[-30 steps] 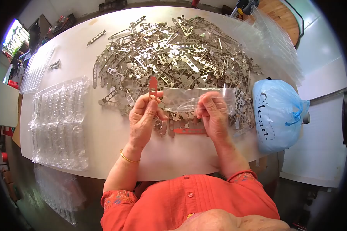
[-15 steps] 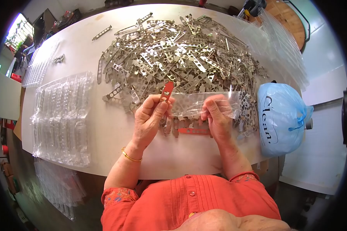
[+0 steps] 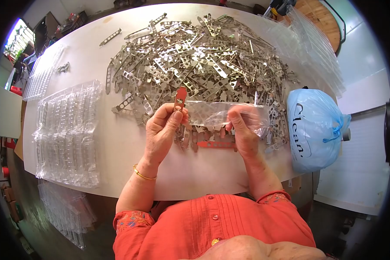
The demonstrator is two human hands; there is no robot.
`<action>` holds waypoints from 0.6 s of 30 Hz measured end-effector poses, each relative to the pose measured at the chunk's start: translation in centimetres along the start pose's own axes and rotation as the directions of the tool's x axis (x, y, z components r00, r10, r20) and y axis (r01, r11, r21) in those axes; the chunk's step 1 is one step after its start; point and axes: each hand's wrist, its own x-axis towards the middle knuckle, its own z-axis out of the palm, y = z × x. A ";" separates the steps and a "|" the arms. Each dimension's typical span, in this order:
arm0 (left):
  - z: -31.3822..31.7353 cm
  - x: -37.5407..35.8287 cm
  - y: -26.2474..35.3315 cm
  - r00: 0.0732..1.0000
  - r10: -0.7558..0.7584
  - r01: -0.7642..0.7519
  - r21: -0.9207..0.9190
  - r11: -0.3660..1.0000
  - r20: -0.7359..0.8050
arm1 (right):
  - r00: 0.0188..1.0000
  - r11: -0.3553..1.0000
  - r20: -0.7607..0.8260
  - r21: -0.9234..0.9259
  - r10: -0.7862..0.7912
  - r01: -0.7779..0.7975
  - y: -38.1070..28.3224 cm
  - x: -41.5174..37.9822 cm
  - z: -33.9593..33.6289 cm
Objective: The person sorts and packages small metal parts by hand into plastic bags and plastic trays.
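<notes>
Pinched between the thumb and fingers of my left hand (image 3: 164, 125) is a flat metal strip with holes (image 3: 180, 99), standing upright; its surface looks reddish. A clear plastic bag (image 3: 206, 112) stretches from beside the strip across to my right hand (image 3: 243, 130). My right thumb and fingers are closed on the bag, with some of the fingers seen through the film. Below the bag, on the table, lies a red-looking strip (image 3: 215, 144) near several other metal strips. A large heap of perforated metal strips (image 3: 195, 56) spreads just beyond both hands.
Clear plastic trays (image 3: 67, 134) lie stacked at the left of the white table (image 3: 130, 160), with another clear tray (image 3: 43, 73) farther back. A blue plastic bag marked "Clean" (image 3: 318, 130) sits at the right edge. More clear plastic sheets (image 3: 312, 47) lie at the back right.
My left hand and the metal strip have shifted slightly left and up. My right hand has hardly moved, and the clear bag is still held between the hands.
</notes>
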 end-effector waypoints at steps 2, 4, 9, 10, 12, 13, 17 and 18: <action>0.1 -0.1 0.1 1.000 -0.009 0.009 0.039 0.999 0.008 | 1.000 1.000 0.019 0.012 -0.006 0.006 0.1 0.1 0.0; 0.0 0.0 0.0 1.000 -0.008 0.007 0.036 0.999 0.017 | 0.999 1.000 0.030 -0.008 -0.010 0.010 0.0 0.1 0.1; -0.2 -0.1 -0.1 0.999 -0.043 0.043 0.037 0.998 0.009 | 0.998 0.998 0.053 -0.047 0.031 -0.028 0.1 -0.1 0.1; -0.2 -0.2 -0.1 0.999 -0.043 0.043 0.039 0.998 0.006 | 0.997 0.998 0.072 -0.064 0.032 -0.027 0.2 0.0 -0.1; -0.1 -0.2 0.1 0.999 -0.042 0.042 0.041 0.998 0.005 | 0.995 0.996 0.091 -0.081 0.032 -0.025 0.2 0.0 -0.1; 0.2 -0.2 0.3 0.999 -0.054 0.054 0.053 0.997 -0.005 | 0.996 0.996 0.077 -0.084 0.036 -0.030 0.1 0.0 0.0; 0.2 -0.2 0.4 0.997 -0.072 0.074 0.107 0.992 -0.019 | 0.996 0.997 0.056 -0.037 0.071 -0.069 0.2 -0.5 0.4; 0.1 -0.2 0.3 0.997 -0.073 0.075 0.106 0.992 -0.021 | 0.996 0.997 0.056 -0.037 0.073 -0.071 0.3 -0.5 0.5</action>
